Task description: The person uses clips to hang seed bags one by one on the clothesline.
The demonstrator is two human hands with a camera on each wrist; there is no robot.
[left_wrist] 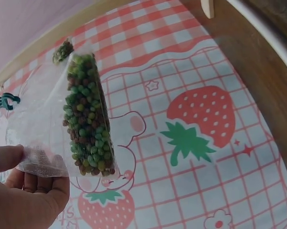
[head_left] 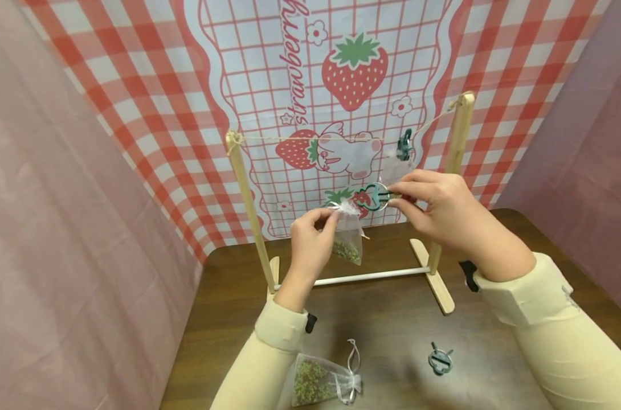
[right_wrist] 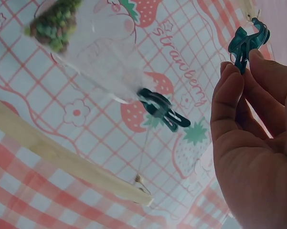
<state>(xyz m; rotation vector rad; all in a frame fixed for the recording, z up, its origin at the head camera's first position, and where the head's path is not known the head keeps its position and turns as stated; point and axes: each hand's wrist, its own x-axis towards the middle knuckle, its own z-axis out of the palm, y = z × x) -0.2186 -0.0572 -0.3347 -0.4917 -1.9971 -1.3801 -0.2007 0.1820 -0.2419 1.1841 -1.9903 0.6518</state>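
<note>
My left hand [head_left: 310,239] pinches the gathered top of a sheer white drawstring bag [head_left: 348,234]. Small green and brown pellets [left_wrist: 88,117] fill its lower end. Just right of the bag's neck, my right hand [head_left: 441,205] squeezes the handles of a dark green spring clip [head_left: 374,196] between thumb and fingers. The clip's jaws are spread and face the bag. Above the right hand, a second green clip [head_left: 405,145] sits on a thin string [head_left: 300,138], with another sheer bag [right_wrist: 98,67] hanging from it.
The string spans two wooden posts [head_left: 249,205] of a stand, joined low by a white rod [head_left: 372,277]. On the brown table [head_left: 392,330] lie another filled bag [head_left: 313,380] at front and a spare green clip [head_left: 440,361] to its right. Behind hangs a strawberry-print cloth [head_left: 249,62].
</note>
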